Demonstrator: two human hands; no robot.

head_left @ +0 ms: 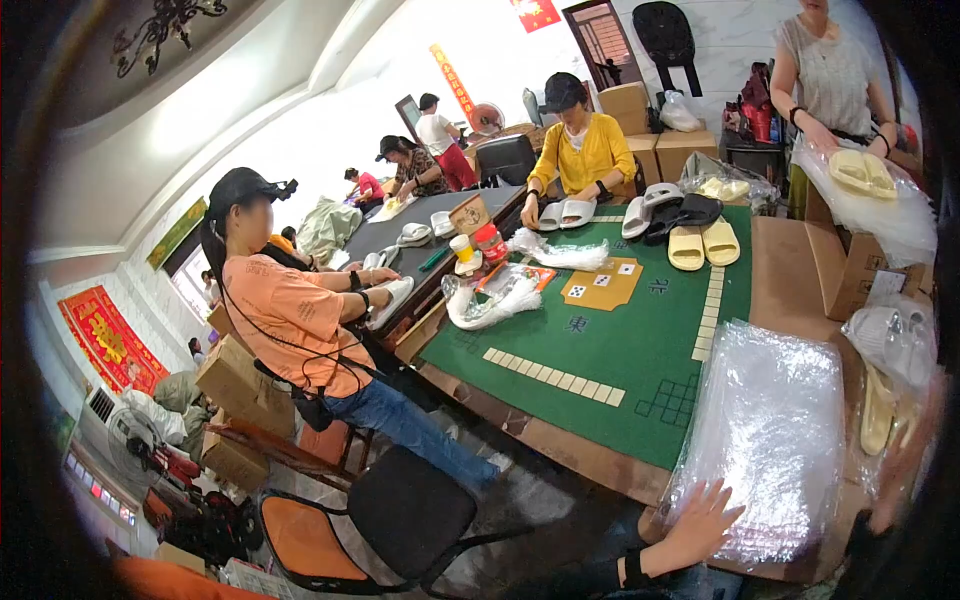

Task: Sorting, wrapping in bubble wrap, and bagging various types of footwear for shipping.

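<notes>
Two hands: both are working at the stack of clear plastic bags (770,430), which is lying on the table's brown rim (780,270) at 5 o'clock of the green mat (620,340).
Left hand (700,520): fingers are spreading apart, palm lying flat on the stack's 7 o'clock corner, clamping nothing.
Right hand (900,470): it is blurring at the stack's 3 o'clock edge; I cannot tell whether it is gripping.
Slippers (885,355): pale pairs are waiting at 1 o'clock of the stack.
Technique, as a judgement: the flat palm is pinning the slippery pile; peeling only the top bag from the free edge is advisable.
Risk: sheets are likely clinging together.
</notes>
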